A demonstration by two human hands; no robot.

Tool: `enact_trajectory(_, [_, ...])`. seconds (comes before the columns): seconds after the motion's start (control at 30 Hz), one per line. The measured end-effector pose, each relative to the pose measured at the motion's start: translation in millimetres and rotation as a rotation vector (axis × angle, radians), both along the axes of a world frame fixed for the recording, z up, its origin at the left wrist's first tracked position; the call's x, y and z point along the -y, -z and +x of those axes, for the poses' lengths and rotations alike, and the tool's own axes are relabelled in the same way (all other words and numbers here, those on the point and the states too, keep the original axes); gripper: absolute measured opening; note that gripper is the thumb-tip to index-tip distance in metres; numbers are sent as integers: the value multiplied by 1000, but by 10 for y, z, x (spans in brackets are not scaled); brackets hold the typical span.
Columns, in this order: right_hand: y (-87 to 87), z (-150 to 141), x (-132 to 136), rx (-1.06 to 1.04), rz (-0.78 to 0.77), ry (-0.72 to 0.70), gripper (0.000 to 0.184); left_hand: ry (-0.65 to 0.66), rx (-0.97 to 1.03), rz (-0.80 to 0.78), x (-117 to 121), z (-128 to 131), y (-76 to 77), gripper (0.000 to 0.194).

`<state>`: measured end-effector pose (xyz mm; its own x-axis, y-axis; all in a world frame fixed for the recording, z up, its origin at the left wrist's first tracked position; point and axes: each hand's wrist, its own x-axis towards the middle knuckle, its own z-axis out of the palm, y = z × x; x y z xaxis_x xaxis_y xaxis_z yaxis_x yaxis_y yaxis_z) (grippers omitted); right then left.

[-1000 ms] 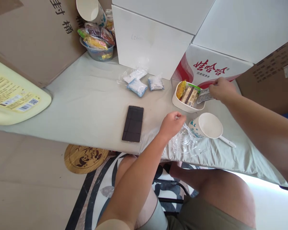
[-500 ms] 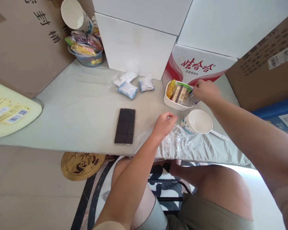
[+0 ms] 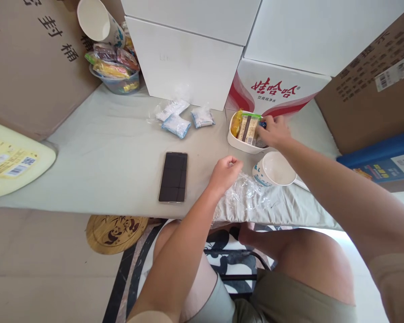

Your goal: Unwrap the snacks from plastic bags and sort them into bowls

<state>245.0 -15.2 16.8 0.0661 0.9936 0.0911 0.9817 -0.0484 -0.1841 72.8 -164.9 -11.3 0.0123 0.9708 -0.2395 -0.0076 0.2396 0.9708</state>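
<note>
Right hand point(image 3: 276, 131), nearer: curled, grip I cannot tell. Wrapped bars point(image 3: 252, 129): its nine o'clock, axis one-to-seven. Left hand point(image 3: 226, 173): closed.

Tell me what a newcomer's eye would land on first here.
Probably the red lettering on the white box at the back right, behind the white tub where the right hand is at some wrapped items. Next, the dark phone lying flat left of the closed left hand. The big pale yellow container at the left edge also stands out.
</note>
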Motion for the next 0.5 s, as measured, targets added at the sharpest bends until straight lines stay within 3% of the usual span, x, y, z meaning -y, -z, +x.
enact_trajectory(0.1, [-126, 174, 218, -185, 324, -94, 32, -4, -4, 10, 14, -47, -6, 19])
enact_trajectory(0.2, [-267, 355, 704, -354, 575, -319, 21, -19, 15, 11, 19, -81, -13, 18])
enact_trajectory(0.27, [-275, 416, 1120, -442, 584, -406, 18, -13, 64, -5, 17, -87, -21, 17])
enact_trajectory(0.37, [-135, 361, 1682, -536, 421, -588, 15, 32, 214, -24, 13, -57, -37, 19])
enact_trajectory(0.5, [125, 142, 2039, -532, 257, -807, 44, 220, 549, -91, 49, 27, -82, 25])
